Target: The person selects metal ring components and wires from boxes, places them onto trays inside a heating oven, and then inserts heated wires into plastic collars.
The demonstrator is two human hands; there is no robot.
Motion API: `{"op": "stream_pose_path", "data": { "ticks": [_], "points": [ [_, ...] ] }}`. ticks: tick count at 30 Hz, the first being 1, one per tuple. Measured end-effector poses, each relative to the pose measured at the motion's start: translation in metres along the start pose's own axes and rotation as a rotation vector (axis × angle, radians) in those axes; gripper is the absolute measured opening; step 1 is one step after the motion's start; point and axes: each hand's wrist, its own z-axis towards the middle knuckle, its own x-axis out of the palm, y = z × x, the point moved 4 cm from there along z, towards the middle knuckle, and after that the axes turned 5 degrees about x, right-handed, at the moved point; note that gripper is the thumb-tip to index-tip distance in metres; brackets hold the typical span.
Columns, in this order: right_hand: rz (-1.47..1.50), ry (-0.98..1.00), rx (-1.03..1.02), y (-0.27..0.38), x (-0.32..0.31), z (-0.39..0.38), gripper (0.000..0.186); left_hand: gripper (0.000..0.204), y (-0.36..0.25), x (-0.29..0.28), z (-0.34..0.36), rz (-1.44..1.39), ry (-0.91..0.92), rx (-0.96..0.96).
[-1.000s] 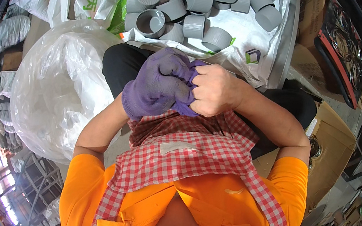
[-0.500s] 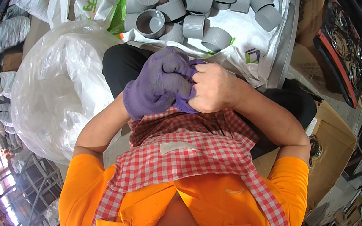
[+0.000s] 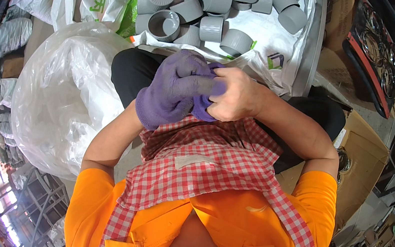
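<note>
Over my lap, my left hand (image 3: 172,89) wears a purple knitted glove with a darker, worn palm side. My bare right hand (image 3: 236,96) is closed on a second purple glove (image 3: 202,110), bunched between both hands. The left fingers curl against that loose glove, with one gloved finger reaching across to the right knuckles. Both hands touch each other, and most of the held glove is hidden by them. Just beyond lie several grey ribbed plastic caps (image 3: 235,43), some upright with hollow insides showing.
The caps lie on a white woven sack (image 3: 288,50) with a grey edge (image 3: 310,43) to its right. A large clear plastic bag (image 3: 54,103) stands at my left. Cardboard boxes (image 3: 360,166) and a red-edged tray of dark rings (image 3: 368,56) are at the right.
One gloved left finger has straightened toward my right hand, and that hand has shifted slightly. The caps and bag have stayed put.
</note>
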Motion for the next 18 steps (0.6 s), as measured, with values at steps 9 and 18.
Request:
{"op": "stream_pose_path", "data": {
  "ticks": [9, 18],
  "points": [
    [0.109, -0.122, 0.002, 0.0, 0.002, 0.005, 0.014, 0.03, -0.001, 0.0, -0.001, 0.023, 0.113, 0.081],
    [0.132, -0.082, 0.066, 0.0, 0.009, -0.001, 0.013, 0.036, -0.009, 0.003, 0.008, 0.034, 0.072, -0.012]
  ]
}}
